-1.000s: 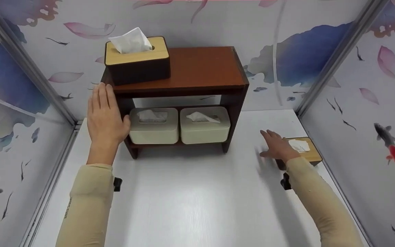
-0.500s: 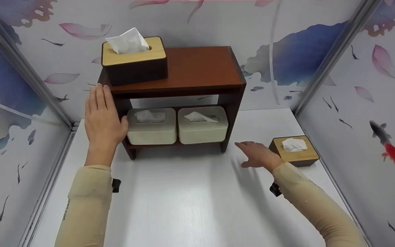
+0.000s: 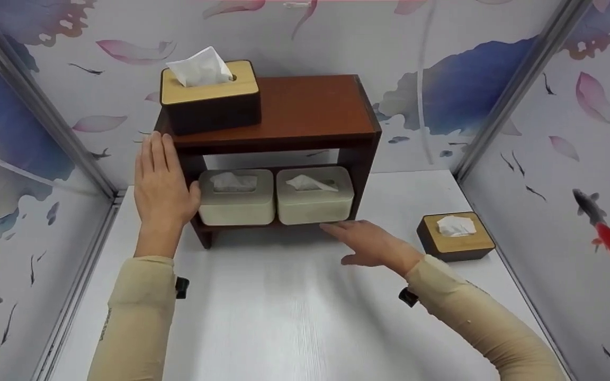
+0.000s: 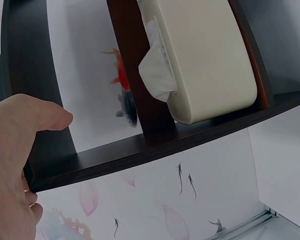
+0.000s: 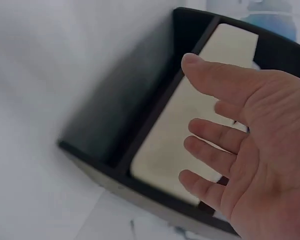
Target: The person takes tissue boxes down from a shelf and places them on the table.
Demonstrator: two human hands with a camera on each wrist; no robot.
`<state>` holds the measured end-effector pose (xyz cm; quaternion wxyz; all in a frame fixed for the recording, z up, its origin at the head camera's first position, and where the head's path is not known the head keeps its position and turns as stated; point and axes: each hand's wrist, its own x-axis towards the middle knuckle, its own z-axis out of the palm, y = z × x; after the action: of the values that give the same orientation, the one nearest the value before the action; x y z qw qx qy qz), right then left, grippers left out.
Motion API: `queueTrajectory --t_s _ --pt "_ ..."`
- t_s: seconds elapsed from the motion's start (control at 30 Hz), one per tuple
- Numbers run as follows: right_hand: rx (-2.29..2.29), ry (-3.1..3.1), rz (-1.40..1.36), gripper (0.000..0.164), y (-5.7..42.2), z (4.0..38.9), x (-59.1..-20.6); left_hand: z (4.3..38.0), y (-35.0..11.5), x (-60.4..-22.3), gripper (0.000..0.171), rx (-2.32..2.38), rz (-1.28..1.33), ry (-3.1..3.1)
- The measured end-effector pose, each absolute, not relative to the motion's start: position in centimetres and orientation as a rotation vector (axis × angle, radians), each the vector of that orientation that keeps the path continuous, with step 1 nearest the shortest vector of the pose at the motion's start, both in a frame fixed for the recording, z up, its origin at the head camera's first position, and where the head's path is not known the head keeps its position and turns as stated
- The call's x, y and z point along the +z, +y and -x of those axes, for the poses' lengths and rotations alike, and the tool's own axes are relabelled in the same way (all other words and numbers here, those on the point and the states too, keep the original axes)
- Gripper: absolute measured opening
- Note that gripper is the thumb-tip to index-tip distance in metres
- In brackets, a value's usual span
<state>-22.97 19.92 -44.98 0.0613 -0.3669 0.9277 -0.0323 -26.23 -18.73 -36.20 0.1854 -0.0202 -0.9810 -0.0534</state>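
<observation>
My left hand (image 3: 163, 182) lies along the left side panel of a small brown wooden shelf (image 3: 310, 103), fingers straight, thumb at the panel's front edge. In the left wrist view the thumb (image 4: 55, 116) shows on the panel's inner side, with the other fingers largely hidden. My right hand (image 3: 371, 243), holding nothing, reaches in front of the shelf's lower right, its fingers spread. Its fingertips overlap the lower edge of the right beige tissue box (image 3: 315, 198) in the head view. A matching left beige tissue box (image 3: 236, 201) sits beside it on the lower board.
A black tissue box with a wooden lid (image 3: 212, 114) stands on the shelf's top left. A similar wood-lidded tissue box (image 3: 456, 241) rests on the white table (image 3: 262, 328) at the right. Printed wall panels (image 3: 559, 159) enclose the table at the back and both sides.
My right hand has moved left, away from the wood-lidded tissue box on the table, to the front of the shelf. The left hand stays at the shelf's left side.
</observation>
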Motion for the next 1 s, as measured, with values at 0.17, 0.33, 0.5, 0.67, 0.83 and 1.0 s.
queueTrajectory --t_s 0.17,0.33,0.5,0.67,0.83,1.0 --pt "-0.090 2.815 1.150 0.090 18.3 22.9 -43.0 26.1 -18.8 -36.2 0.093 -0.174 0.062 -2.754" --pt "-0.106 2.840 1.180 0.093 16.9 23.2 -40.8 26.1 -18.8 -36.2 0.093 -0.181 0.056 -2.756" --pt "-0.101 2.875 1.270 0.093 15.7 23.5 -38.5 26.1 -18.7 -36.2 0.093 -0.190 0.055 -2.757" --pt "-0.121 2.901 1.348 0.091 14.9 23.6 -36.1 26.1 -18.6 -36.2 0.094 -0.187 0.053 -2.774" --pt "-0.135 2.950 1.416 0.092 13.9 24.2 -33.7 26.1 -18.7 -36.2 0.094 -0.175 0.054 -2.775" --pt "-0.179 2.996 1.469 0.093 13.0 25.2 -31.3 26.1 -18.8 -36.1 0.095 -0.154 0.055 -2.780"
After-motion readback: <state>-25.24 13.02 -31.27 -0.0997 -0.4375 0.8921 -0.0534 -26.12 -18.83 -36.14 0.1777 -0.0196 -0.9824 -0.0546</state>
